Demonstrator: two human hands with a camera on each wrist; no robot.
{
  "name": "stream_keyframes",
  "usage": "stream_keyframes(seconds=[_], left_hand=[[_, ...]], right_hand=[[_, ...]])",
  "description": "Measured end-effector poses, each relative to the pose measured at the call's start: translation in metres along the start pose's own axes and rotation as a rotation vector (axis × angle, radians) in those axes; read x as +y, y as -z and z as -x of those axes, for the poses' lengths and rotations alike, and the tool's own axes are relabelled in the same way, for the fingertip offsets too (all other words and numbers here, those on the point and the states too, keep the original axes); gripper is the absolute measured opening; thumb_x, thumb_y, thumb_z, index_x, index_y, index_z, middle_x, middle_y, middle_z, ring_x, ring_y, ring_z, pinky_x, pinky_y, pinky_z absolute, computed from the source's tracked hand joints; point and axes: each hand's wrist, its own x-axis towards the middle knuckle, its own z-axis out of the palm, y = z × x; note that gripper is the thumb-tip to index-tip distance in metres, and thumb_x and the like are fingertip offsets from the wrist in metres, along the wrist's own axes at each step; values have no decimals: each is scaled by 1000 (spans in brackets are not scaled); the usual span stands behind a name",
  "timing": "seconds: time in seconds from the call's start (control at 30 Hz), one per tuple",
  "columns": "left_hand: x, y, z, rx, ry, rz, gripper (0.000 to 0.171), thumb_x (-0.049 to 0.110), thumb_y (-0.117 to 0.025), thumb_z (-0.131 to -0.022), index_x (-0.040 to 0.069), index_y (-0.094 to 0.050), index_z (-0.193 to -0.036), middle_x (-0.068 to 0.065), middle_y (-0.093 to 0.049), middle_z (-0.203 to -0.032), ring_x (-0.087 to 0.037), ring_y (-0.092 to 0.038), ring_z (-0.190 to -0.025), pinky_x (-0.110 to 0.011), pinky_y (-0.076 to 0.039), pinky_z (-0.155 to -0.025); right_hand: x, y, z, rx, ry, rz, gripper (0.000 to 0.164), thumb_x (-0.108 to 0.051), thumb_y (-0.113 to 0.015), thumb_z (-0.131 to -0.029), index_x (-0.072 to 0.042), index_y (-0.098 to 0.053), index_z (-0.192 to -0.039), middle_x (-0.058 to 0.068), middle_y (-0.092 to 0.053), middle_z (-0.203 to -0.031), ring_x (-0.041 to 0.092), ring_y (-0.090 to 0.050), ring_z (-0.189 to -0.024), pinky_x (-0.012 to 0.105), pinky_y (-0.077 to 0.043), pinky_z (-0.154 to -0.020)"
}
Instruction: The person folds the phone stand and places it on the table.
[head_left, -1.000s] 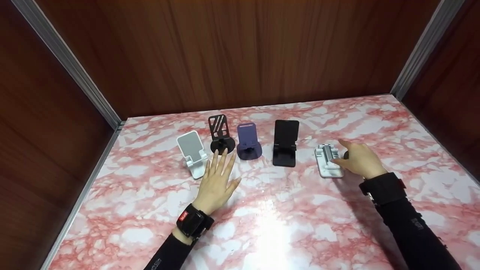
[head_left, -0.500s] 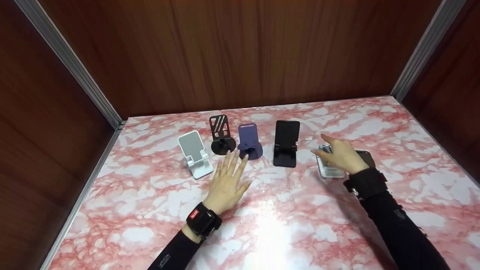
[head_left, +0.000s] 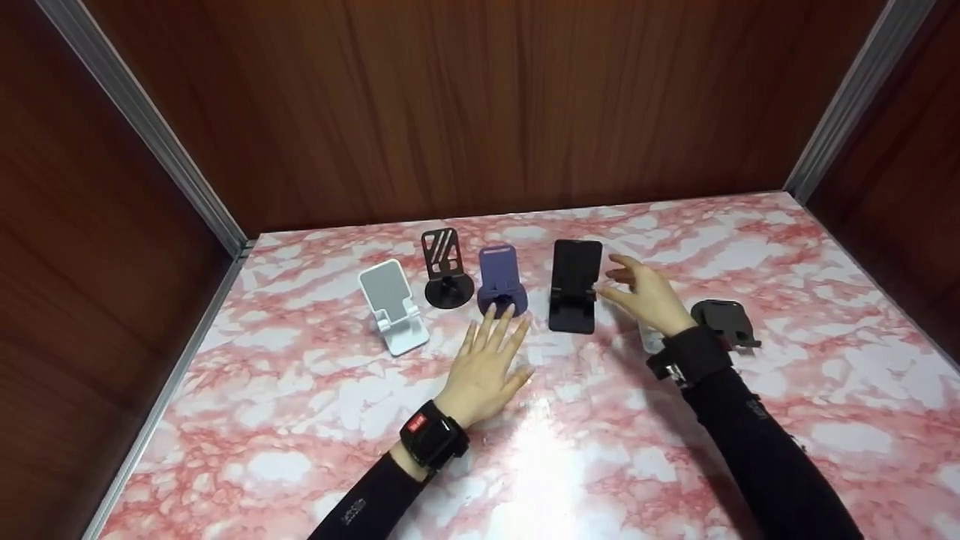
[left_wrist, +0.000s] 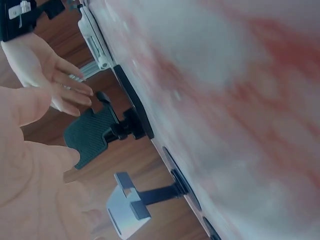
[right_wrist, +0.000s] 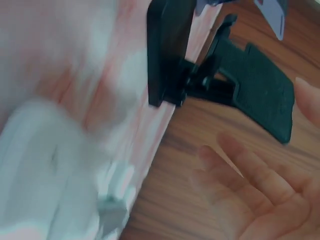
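Note:
My right hand (head_left: 649, 296) hovers at the right side of an unfolded black phone stand (head_left: 576, 281), fingers spread and loosely bent. In the right wrist view the thumb (right_wrist: 307, 100) lies right by the edge of that stand's back plate, with the other fingers apart from it. Partly under the right hand and wrist is a folded white phone stand (head_left: 651, 339). My left hand (head_left: 480, 379) is held over the table with its fingers straight, holding nothing. Its fingertips overlap the round base of a purple phone stand (head_left: 498, 270) in the head view.
A white phone stand with a grey pad (head_left: 385, 291) and a black cut-out phone stand (head_left: 448, 291) stand upright on the left. A folded dark phone stand (head_left: 726, 322) lies right of my right wrist. Wooden panels (head_left: 480, 105) enclose the marbled table (head_left: 315, 435).
My right hand has moved left from the folded white stand to the unfolded black one, uncovering the dark folded stand. My left hand has drifted right, from the white stand towards the purple one.

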Motion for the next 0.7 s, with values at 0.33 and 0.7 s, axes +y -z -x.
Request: stream_keyframes(seconds=[0.33, 0.7], left_hand=[[11, 0, -3, -3, -22, 11, 64, 40, -46, -101, 12, -26, -154, -11, -15, -160, -34, -4, -146, -51, -8, -118], [20, 1, -9, -60, -29, 35, 64, 40, -42, -103, 13, -19, -156, -12, -11, -161, -31, 0, -146, -48, -2, -118]], right_hand=[[5, -21, -19, 67, -61, -169, 39, -12, -67, -92, 11, -56, -122, 29, -62, -115, 38, -61, -108, 38, -50, -92], [3, -30, -28, 199, -72, -388, 28, -5, -67, -91, 15, -63, -111, 25, -67, -102, 7, -63, -83, 14, -50, -76]])
